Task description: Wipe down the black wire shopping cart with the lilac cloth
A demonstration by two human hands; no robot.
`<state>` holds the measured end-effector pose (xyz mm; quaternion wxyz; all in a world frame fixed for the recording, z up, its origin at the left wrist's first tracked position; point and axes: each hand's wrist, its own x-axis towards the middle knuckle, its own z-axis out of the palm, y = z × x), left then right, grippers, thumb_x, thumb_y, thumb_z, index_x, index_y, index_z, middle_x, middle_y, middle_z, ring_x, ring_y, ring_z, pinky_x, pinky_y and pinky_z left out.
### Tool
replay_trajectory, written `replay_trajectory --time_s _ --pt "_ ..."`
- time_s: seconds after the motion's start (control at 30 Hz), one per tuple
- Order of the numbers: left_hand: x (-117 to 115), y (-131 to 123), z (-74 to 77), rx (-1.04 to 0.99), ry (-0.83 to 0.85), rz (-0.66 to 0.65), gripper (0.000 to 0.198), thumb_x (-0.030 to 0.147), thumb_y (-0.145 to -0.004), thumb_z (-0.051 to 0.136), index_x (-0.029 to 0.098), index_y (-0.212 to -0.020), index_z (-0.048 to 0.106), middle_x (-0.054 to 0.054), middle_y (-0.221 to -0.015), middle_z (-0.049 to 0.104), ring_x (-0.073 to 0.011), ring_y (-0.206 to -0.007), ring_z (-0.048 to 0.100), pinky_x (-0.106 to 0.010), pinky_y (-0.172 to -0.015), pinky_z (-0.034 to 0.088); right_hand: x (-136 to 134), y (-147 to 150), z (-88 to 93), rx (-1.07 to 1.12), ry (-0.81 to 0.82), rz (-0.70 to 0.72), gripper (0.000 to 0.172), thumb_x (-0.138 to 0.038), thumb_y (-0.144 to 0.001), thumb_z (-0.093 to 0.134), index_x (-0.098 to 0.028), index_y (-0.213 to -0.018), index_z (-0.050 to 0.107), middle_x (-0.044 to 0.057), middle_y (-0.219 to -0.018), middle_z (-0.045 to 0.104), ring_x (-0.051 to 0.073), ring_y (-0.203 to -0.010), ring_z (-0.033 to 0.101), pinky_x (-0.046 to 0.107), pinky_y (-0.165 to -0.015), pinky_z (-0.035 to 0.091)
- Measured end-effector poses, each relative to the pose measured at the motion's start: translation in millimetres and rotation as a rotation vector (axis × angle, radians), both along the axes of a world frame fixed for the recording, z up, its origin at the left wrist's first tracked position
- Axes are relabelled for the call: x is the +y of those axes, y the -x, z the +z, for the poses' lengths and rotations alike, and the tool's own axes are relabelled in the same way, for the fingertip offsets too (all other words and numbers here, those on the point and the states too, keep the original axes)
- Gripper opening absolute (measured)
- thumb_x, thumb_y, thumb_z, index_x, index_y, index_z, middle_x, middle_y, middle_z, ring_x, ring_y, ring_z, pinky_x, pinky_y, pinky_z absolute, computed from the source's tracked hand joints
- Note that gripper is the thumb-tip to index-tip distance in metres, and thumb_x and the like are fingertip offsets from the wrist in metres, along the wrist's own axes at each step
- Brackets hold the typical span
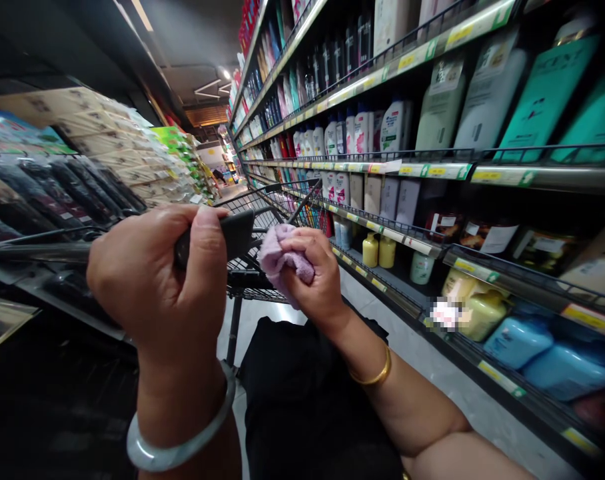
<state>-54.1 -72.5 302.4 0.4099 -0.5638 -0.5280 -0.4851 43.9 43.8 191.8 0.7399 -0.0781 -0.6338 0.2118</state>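
- Long dark metal shelving (507, 175) with pale price strips: right of and beyond the right hand, running away in tiers full of bottles.
- Stacked tan cardboard boxes (127, 147): beyond the left hand, off to its left, with dark plastic-wrapped packs (62, 187) nearer in.
- Black wire shopping cart (272, 200): ahead of both hands, its mesh basket partly hidden behind them.
- Black cloth garment (312, 393) on the person: below and between the hands, covering part of the grey floor (432, 367).
- Left hand (162, 273): clamped around the dark bar-like handle (240, 233), which pokes out past the thumb toward the right hand; the fist hides the rest of it.
- Right hand (315, 277): closed on the cloth, at the handle's far end from the left fist.
- Tall teal bottle (547, 97): high and well to the right of the right hand; rounded blue bottles (517, 340) stand lower on that side.
- Crumpled lilac fluffy cloth (277, 257): bunched in the right hand, partly covered by its fingers, near the handle; whether they touch I cannot tell.
- Pale smooth bangle (155, 455): below the left hand, on its wrist.
- Thin gold bangle (375, 377): behind the right hand, on its forearm.
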Motion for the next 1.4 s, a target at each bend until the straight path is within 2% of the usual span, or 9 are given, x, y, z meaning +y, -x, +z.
replay_trajectory --time_s 0.17,0.37,0.57,0.7,0.8,0.93,1.03,1.27,1.4 --pt "-1 2 -1.4 -0.011 -0.007 -0.014 0.033 0.041 -0.100 0.057 0.019 -0.096 0.082 -0.007 -0.085 0.075 -0.0204 -0.080 0.066 -0.035 -0.071 0.041 11 9 -14.6 0.043 0.192 -0.003 0.013 -0.029 -0.085 0.069 -0.025 -0.098 0.068 0.005 -0.107 0.071 0.021 -0.104 0.068 0.039 -0.098 0.058" --pt "-2 1 -1.0 -0.009 -0.014 -0.004 0.034 0.041 -0.101 0.056 0.019 -0.096 0.082 -0.007 -0.086 0.075 -0.0217 -0.082 0.067 -0.035 -0.073 0.040 -2 1 -3.2 0.021 -0.002 0.029 0.018 -0.021 -0.087 0.068 -0.028 -0.103 0.069 0.004 -0.109 0.072 0.022 -0.114 0.066 0.043 -0.106 0.054" --pt "-2 2 -1.7 -0.014 0.000 -0.005 0.035 0.042 -0.101 0.056 0.019 -0.097 0.081 -0.008 -0.087 0.075 -0.0219 -0.082 0.066 -0.037 -0.074 0.041 11 10 -16.6 0.038 0.203 0.000 0.013 -0.032 -0.086 0.070 -0.025 -0.097 0.069 0.006 -0.106 0.071 0.021 -0.104 0.068 0.039 -0.098 0.058" --pt "-3 1 -1.6 -0.028 -0.003 0.001 0.035 0.043 -0.101 0.055 0.020 -0.098 0.082 -0.007 -0.087 0.075 -0.0224 -0.084 0.067 -0.037 -0.075 0.041 -5 2 -2.8 0.031 0.096 0.013 0.016 -0.021 -0.085 0.067 -0.027 -0.100 0.069 0.005 -0.110 0.071 0.021 -0.111 0.067 0.040 -0.104 0.055" --pt "-4 1 -1.0 -0.023 0.002 0.003 0.036 0.043 -0.101 0.056 0.019 -0.098 0.082 -0.008 -0.086 0.075 -0.0225 -0.083 0.068 -0.036 -0.074 0.041 -6 -1 0.9 0.027 0.016 0.021 0.015 -0.024 -0.088 0.068 -0.028 -0.102 0.069 0.004 -0.108 0.072 0.021 -0.113 0.066 0.041 -0.106 0.054" --pt "-3 1 -1.3 -0.010 -0.002 0.007 0.036 0.043 -0.101 0.055 0.018 -0.098 0.082 -0.008 -0.088 0.076 -0.0224 -0.084 0.068 -0.036 -0.074 0.041 15 10 -17.8 0.046 0.162 0.031 0.017 -0.039 -0.088 0.070 -0.025 -0.097 0.068 0.005 -0.106 0.072 0.022 -0.104 0.068 0.040 -0.099 0.056" --pt "-2 2 -2.0 -0.021 -0.009 0.006 0.034 0.043 -0.101 0.056 0.021 -0.098 0.081 -0.006 -0.089 0.076 -0.0218 -0.085 0.068 -0.036 -0.074 0.042 18 14 -23.6 0.056 0.264 0.031 0.015 -0.036 -0.087 0.070 -0.024 -0.096 0.068 0.005 -0.104 0.071 0.021 -0.103 0.069 0.039 -0.098 0.056" --pt "-4 2 -0.8 -0.021 0.008 0.010 0.036 0.044 -0.101 0.055 0.021 -0.097 0.082 -0.006 -0.086 0.075 -0.0213 -0.083 0.068 -0.035 -0.072 0.041 1 5 -6.1 0.034 0.035 0.030 0.017 -0.022 -0.085 0.069 -0.028 -0.101 0.069 0.004 -0.111 0.071 0.022 -0.113 0.066 0.041 -0.105 0.054" --pt "-3 1 -1.4 -0.031 0.002 0.004 0.034 0.042 -0.101 0.056 0.021 -0.099 0.082 -0.006 -0.089 0.076 -0.0214 -0.084 0.068 -0.036 -0.073 0.042 19 14 -23.1 0.072 0.190 0.032 0.013 -0.033 -0.087 0.071 -0.025 -0.096 0.068 0.005 -0.103 0.071 0.021 -0.102 0.068 0.037 -0.097 0.056"
